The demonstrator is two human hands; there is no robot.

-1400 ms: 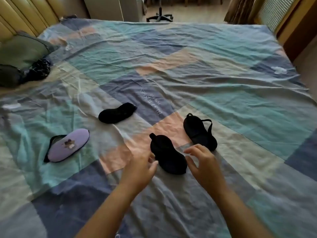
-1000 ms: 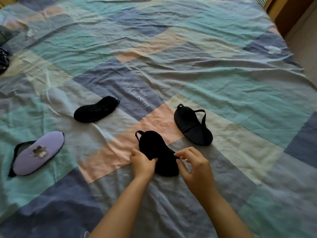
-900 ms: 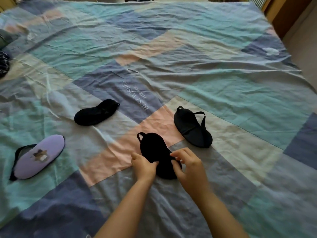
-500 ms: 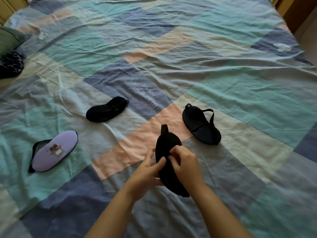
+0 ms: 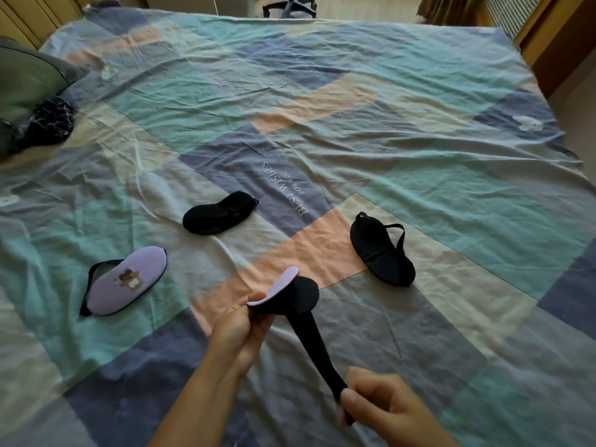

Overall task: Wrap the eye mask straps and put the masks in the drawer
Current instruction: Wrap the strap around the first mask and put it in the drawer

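Note:
My left hand (image 5: 240, 330) pinches a folded eye mask (image 5: 292, 293), black on one side and lilac on the other, just above the bedspread. Its black strap (image 5: 314, 343) runs taut down to my right hand (image 5: 375, 403), which is closed on the strap's end. A black mask (image 5: 380, 251) with a loose strap loop lies to the right. Another black mask (image 5: 216, 214) lies farther back on the left. A lilac mask (image 5: 127, 280) with a small printed figure lies at the left. No drawer is in view.
The patchwork bedspread (image 5: 419, 175) covers the whole bed. A grey-green pillow (image 5: 25, 75) and dark patterned cloth (image 5: 48, 124) sit at the far left. An office chair base (image 5: 288, 8) stands beyond the bed. A wooden door frame (image 5: 554, 33) is at the right.
Both hands lifted the near mask off the bed and folded it, showing its lilac side. My right hand drew the strap out toward me while my left kept hold of the mask body.

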